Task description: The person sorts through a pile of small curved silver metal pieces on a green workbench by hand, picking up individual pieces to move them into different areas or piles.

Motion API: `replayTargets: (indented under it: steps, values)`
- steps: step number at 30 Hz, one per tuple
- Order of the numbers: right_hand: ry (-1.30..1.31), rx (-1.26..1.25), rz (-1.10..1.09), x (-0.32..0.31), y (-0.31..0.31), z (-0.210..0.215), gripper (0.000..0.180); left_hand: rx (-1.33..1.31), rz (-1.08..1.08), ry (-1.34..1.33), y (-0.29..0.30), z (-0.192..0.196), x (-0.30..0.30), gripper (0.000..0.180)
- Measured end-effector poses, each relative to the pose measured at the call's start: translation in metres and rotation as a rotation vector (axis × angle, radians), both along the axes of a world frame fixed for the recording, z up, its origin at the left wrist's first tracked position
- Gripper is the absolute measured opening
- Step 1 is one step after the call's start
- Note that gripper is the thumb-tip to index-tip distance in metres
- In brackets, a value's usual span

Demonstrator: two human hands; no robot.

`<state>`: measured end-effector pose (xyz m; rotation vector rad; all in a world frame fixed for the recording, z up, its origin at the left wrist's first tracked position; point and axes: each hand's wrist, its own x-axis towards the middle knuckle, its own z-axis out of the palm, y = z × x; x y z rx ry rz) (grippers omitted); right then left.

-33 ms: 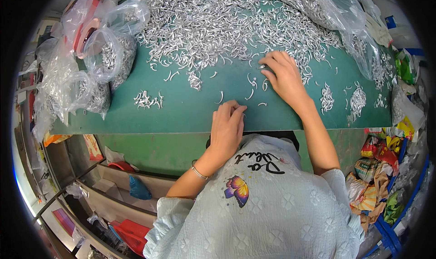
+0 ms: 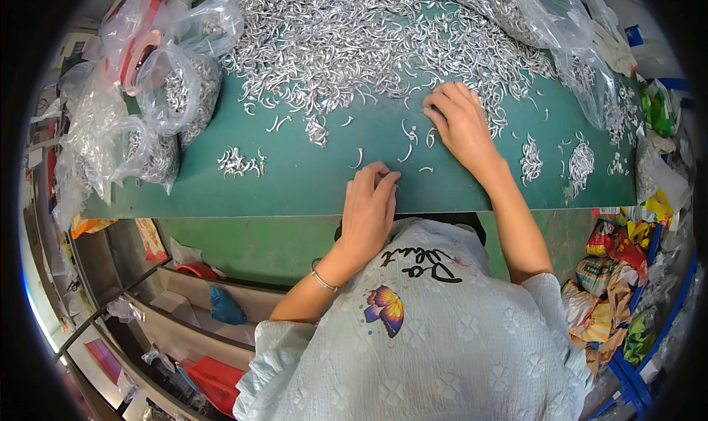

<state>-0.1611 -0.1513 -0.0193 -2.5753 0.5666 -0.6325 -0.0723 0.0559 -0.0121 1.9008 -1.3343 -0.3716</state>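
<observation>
Nothing much has shifted since the earlier frame: both hands sit where they were, no piece visibly relocated. Left hand rests near the front edge of the green table, fingers curled in w/ tips pinched together, seemingly on one small curved metal piece, though too small to be sure. Right hand lies palm down further out, fingers spread flat & relaxed over the near edge of the big pile of silver curved clips, touching loose ones, not gripping. Between the hands lie a few single clips. Small sorted clusters sit left of the left hand and right of the right hand. Clear bags of clips stand far left, partly filled. Judging by this: only a small share is pulled out & grouped; the bulk of the pile beyond the right hand is left to go through.
</observation>
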Motion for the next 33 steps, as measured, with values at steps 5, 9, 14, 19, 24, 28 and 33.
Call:
replayTargets:
  steps: [5,9,14,19,24,28,33]
  values:
    - [0.059,0.031,-0.011,-0.025,0.027,0.021,0.006,-0.081,-0.029,0.021,0.005,-0.012,0.004,0.028]
    - [0.143,0.016,0.211,-0.027,0.066,0.022,0.007,-0.091,-0.044,0.024,0.004,-0.012,-0.001,0.027]
    - [0.093,0.158,0.225,-0.031,0.061,0.021,0.014,-0.096,-0.054,-0.013,0.012,-0.011,0.002,0.028]
    - [0.171,0.099,0.150,-0.041,0.052,0.024,0.021,-0.199,-0.222,0.057,0.007,-0.016,-0.002,0.033]
    - [0.094,0.166,0.113,-0.045,0.041,0.024,0.017,-0.253,-0.255,-0.048,-0.004,-0.018,0.000,0.035]
    - [0.052,0.078,-0.049,-0.031,0.034,0.019,0.021,-0.126,-0.205,-0.144,-0.008,-0.015,0.002,0.029]
    - [0.172,-0.004,-0.021,-0.038,0.024,0.016,0.022,-0.034,-0.224,-0.127,0.001,-0.007,0.001,0.035]
